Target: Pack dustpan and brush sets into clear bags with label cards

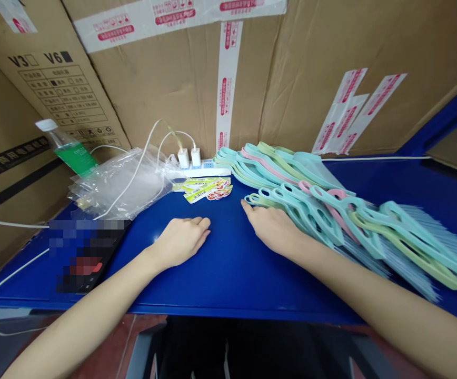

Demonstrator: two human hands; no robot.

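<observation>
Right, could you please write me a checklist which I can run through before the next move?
1. Left hand empty: cannot tell, its fingers are curled and hide the palm.
2. Right hand has a grip on a brush: cannot tell, its fingertips are at the handles.
3. Bags free of the cable: not ok, it crosses them.
4. Labels spread singly: not ok, they overlap.

One bottle (76, 158); two chargers (196, 157); one power strip (218, 172); brushes (345, 211) overlap, uncountable
</observation>
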